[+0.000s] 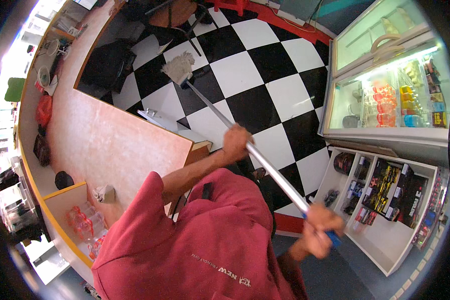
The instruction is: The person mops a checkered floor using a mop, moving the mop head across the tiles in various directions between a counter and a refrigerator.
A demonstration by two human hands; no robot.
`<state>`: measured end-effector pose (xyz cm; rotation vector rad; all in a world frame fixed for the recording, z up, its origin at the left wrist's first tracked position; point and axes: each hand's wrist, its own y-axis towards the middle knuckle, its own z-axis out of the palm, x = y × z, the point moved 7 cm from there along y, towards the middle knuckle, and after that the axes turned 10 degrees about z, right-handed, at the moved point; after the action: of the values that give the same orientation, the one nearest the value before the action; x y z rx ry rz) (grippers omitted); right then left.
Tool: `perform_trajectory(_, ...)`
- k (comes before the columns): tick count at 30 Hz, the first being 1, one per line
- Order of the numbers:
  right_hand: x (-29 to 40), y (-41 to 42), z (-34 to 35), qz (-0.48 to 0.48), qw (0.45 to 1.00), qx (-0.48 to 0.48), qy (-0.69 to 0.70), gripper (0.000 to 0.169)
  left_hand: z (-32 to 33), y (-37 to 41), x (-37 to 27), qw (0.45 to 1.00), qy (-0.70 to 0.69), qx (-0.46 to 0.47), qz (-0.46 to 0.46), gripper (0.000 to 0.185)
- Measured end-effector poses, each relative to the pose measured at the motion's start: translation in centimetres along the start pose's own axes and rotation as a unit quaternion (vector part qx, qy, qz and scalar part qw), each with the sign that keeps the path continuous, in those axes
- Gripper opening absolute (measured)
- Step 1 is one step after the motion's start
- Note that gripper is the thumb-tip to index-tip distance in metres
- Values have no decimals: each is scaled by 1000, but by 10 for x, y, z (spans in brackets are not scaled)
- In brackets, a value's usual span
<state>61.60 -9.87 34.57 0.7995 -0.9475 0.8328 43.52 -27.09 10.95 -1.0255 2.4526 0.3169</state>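
Observation:
A string mop with a pale, greyish head (180,68) rests on the black-and-white checkered floor (247,71). Its silver metal handle (273,165) slants from there down to the right, across the front of my body. My left hand (238,142) is wrapped around the handle near its middle. Around the upper end, by the blue end grip (333,238), my right hand (320,229) is closed. That hand looks slightly blurred.
A pinkish counter (127,131) with wood edging runs along the left. At its inner corner a drawer or door front (165,122) juts out. A metal-legged chair (176,17) stands ahead. To the right are a lit glass display case (388,93) and an open white drawer (388,240) of boxed goods.

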Motion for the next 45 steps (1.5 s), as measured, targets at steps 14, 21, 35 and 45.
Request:
perform_trajectory(14, 128, -21, -4, -190, 980, -64, 11, 13, -14, 19, -104, 919, -207, -78, 327, 30)
perform_trajectory(21, 62, -25, -9, -75, 995, -35, -58, 25, 12, 15, -30, 961, -168, -161, 151, 36)
perform_trajectory(35, 210, -32, -23, -397, 897, -182, -63, 31, 5, 74, -206, 862, -297, -248, 328, 38)
perform_trajectory(45, -12, 7, -24, -156, 975, -24, -156, 18, 77, 189, -44, 950, -126, -206, 199, 31)
